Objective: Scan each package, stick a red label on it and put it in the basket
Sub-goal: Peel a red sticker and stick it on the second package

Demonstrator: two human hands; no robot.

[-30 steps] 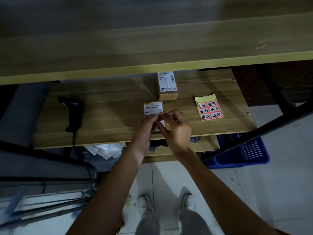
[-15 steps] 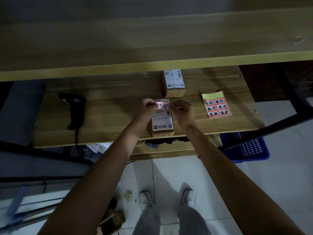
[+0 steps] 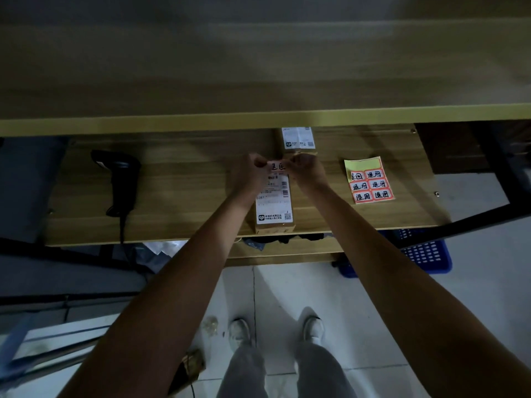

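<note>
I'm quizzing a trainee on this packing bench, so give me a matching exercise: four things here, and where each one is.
Things:
1. scanner
2. label sheet
3. basket
4. red label

Places:
A. pinched between both hands, over the near package
B. lying on the shelf's left side
C. on the floor, under the shelf's right end
D. lying on the shelf's right side

Pairs: 1-B, 2-D, 3-C, 4-A

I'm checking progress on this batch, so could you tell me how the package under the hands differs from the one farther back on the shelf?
The near package lies in full view at the shelf's front edge; the far package is partly hidden under the upper board. The left hand and right hand hold a red label at the near package's far end; no hand touches the far package. Both are brown boxes with white shipping labels.
</note>
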